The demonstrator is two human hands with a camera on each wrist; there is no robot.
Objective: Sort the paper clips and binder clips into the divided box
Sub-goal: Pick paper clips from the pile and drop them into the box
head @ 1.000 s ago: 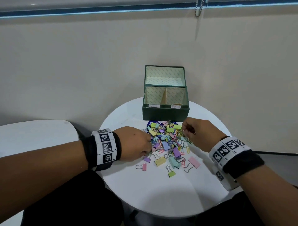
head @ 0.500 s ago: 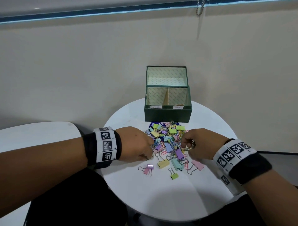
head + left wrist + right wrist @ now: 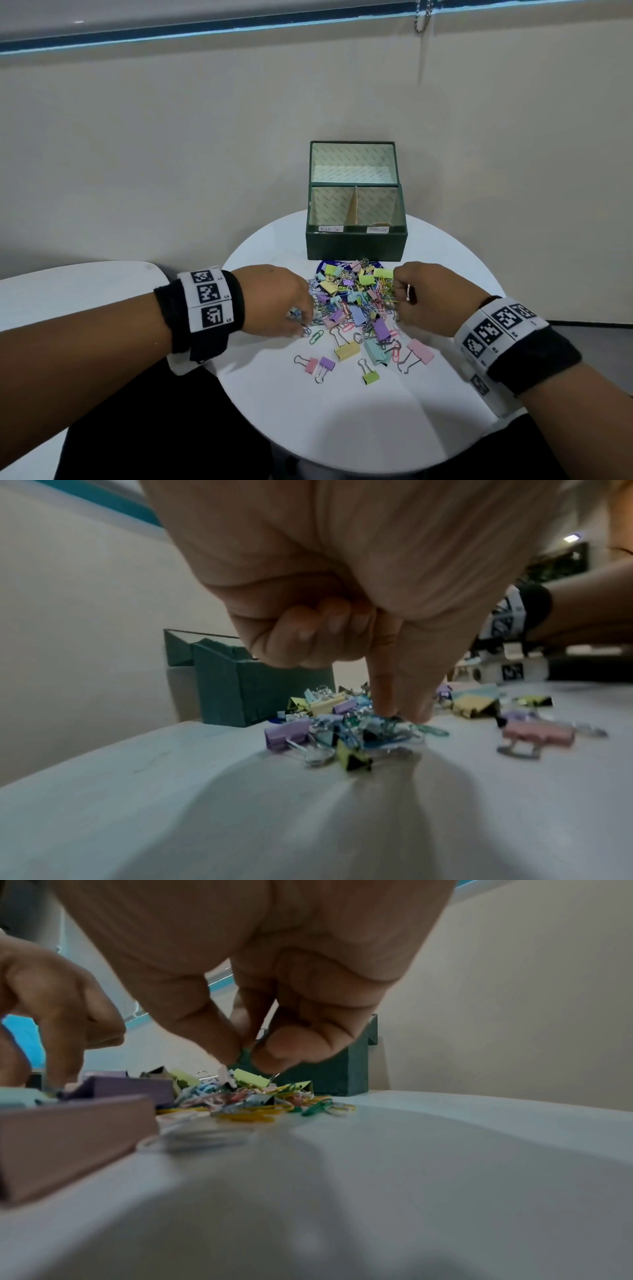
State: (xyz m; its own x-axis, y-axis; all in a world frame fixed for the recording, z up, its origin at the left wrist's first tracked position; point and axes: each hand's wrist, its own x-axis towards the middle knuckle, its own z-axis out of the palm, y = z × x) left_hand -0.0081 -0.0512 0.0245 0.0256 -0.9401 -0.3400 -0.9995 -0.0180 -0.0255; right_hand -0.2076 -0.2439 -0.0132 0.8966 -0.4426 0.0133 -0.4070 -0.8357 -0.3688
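Note:
A heap of pastel binder clips and coloured paper clips (image 3: 354,301) lies on the round white table (image 3: 342,418), just in front of the green divided box (image 3: 356,246). My left hand (image 3: 303,325) is at the heap's left front edge. In the left wrist view its index finger and thumb (image 3: 400,715) pinch down into a tangle of blue and teal paper clips (image 3: 377,729), the other fingers curled. My right hand (image 3: 399,301) hovers over the heap's right side. Its thumb and fingers (image 3: 251,1056) pinch a thin wire clip.
The box (image 3: 240,691) stands with its lid upright against the wall and has two labelled compartments. Loose binder clips lie nearer me: pink (image 3: 310,365), purple (image 3: 327,363), green (image 3: 370,377), yellow (image 3: 347,351), and a large pink one (image 3: 420,351). A second white table (image 3: 68,291) stands at the left.
The right hand has come down and in toward the heap's right side. The left hand has shifted to the heap's front left. A purple binder clip now lies beside the pink one in front.

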